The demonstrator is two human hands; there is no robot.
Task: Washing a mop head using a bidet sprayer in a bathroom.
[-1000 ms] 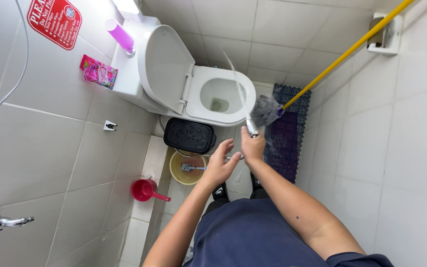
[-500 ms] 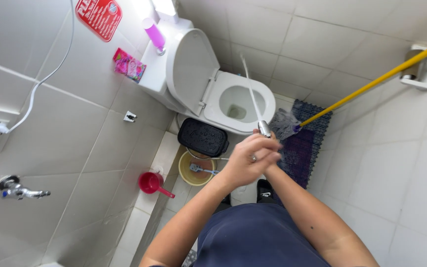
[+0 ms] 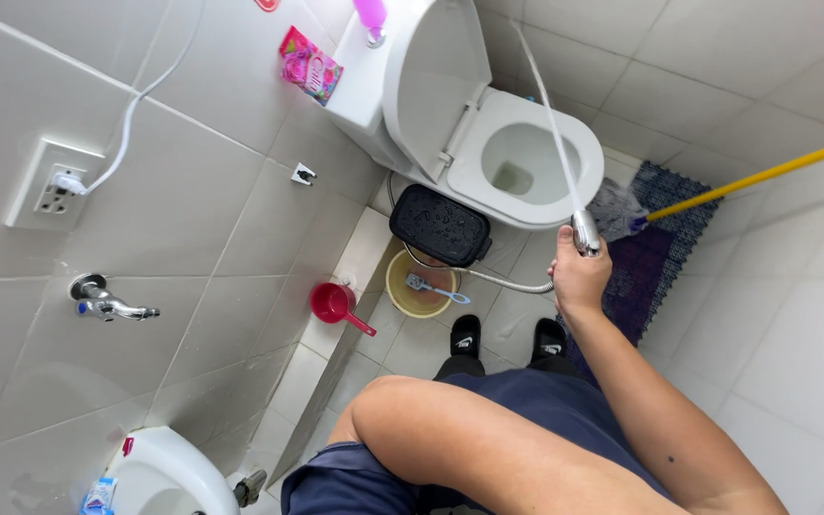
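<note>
**Right hand on spray nozzle, jet directed over toilet**

Head view. The person's right hand [image 3: 579,277] is raised in front of the body, fingers curled tight around the chrome handheld spray nozzle [image 3: 586,232]. A thin stream of water [image 3: 545,105] leaves the nozzle and runs up past the white ceramic toilet bowl [image 3: 526,162], whose lid stands raised. The flexible metal hose [image 3: 488,277] trails from the nozzle down to the floor beside the black lidded waste bin [image 3: 441,224]. The left forearm crosses the lower frame; the left hand itself is hidden, so its finger state cannot be told.

Surroundings: a yellow plastic bucket [image 3: 420,284] sits just below the bin, a red plastic dipper [image 3: 336,303] stands near it on the ledge, and a yellow-handled mop [image 3: 717,191] rests on the purple floor mat [image 3: 655,253].
</note>
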